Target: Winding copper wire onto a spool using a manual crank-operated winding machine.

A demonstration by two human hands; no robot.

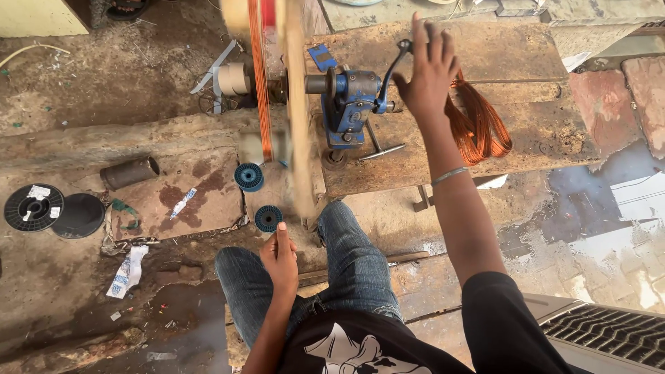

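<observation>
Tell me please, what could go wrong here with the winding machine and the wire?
1. The right hand is at the crank of the blue winder, right beside a loose copper wire bundle; fingers could snag in it.
2. The left hand seems to guide thin wire near the blurred spinning frame; the wire might cut or pull the fingers.

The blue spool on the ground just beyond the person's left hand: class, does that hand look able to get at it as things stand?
Probably yes. The left hand hovers just short of the blue spool, with open ground between them and nothing lying across the way. Its fingers are pinched together, perhaps on thin wire, so they might need freeing first.
</observation>
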